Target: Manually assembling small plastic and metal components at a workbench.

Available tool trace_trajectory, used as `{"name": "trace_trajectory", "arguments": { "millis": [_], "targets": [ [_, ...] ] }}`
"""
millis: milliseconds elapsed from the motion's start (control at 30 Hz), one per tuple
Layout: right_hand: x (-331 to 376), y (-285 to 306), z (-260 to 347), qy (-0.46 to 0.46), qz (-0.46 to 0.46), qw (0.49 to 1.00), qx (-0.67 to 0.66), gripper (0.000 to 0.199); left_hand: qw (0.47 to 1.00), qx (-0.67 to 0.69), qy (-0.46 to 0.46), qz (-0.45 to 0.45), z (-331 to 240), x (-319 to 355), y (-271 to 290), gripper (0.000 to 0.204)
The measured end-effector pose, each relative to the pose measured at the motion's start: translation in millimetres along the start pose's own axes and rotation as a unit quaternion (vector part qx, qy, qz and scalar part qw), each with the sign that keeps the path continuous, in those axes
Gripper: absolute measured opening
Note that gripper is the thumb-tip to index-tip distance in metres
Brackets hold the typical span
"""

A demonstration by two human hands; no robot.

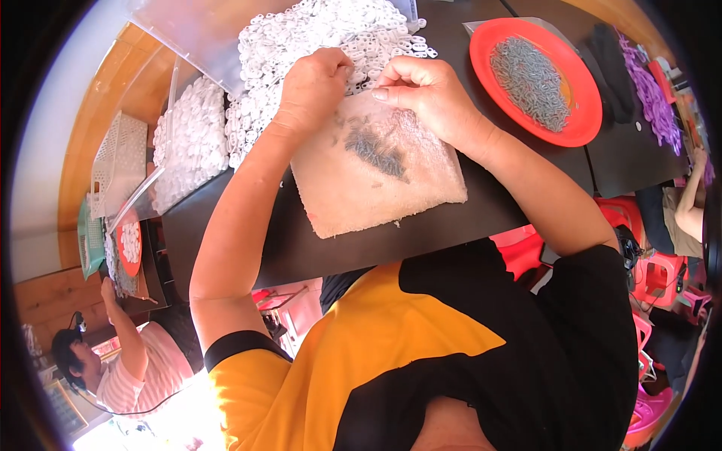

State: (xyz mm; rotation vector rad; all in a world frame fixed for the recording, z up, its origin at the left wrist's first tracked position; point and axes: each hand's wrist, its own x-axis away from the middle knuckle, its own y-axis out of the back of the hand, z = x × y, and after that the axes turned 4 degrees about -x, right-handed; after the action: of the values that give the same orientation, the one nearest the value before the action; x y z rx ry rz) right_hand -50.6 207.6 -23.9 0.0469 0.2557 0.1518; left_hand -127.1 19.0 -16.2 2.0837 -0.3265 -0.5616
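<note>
My left hand (314, 89) is closed at the near edge of a heap of small white plastic pieces (316, 30), each with holes in it. Across a small gap, thumb and forefinger of my right hand (432, 94) are pinched together. Whatever either hand grips is too small or hidden to name. Under both wrists lies a beige fuzzy cloth (338, 199) on the dark table. A little pile of thin grey metal pieces (376, 154), like screws or springs, rests on it, just nearer to me than my hands.
More of the grey pieces fill a red plate (590, 120) at the right. Beside the heap, a clear plastic bin (169, 113) borders more white parts (192, 135). Purple strands (650, 98) lie far right. Another person (128, 368) works at the lower left. Red stools (654, 278) stand at right.
</note>
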Motion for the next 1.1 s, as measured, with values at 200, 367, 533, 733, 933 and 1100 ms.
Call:
{"name": "trace_trajectory", "arguments": {
  "millis": [200,367,533,733,933,1100],
  "targets": [
    [-1.1,1.1,-1.2,0.017,0.000,0.999,0.027,0.010,0.998,-0.021,-0.011,0.052,-9.3,-1.1,9.9,0.019],
    [-1.3,2.2,7.1,-0.028,0.006,1.000,0.008,0.008,0.995,-0.014,0.065,0.075,-4.5,-0.4,10.9,0.018],
    [-2.0,4.4,4.6,-0.029,0.015,0.999,0.007,0.004,0.994,0.105,0.022,0.019,7.5,7.6,14.3,0.011],
    [-3.1,4.2,4.7,-0.033,0.019,0.999,0.021,0.004,0.999,0.029,-0.028,-0.026,11.8,1.3,17.5,0.014],
    [-3.2,2.8,1.2,-0.018,-0.004,1.000,0.000,0.011,0.991,-0.116,-0.071,-0.017,2.6,-9.2,-4.5,0.018],
    [-1.7,3.0,7.5,-0.035,0.013,0.999,0.020,0.008,0.991,-0.115,-0.067,-0.029,4.2,-7.8,-5.8,0.014]
  ]
}}
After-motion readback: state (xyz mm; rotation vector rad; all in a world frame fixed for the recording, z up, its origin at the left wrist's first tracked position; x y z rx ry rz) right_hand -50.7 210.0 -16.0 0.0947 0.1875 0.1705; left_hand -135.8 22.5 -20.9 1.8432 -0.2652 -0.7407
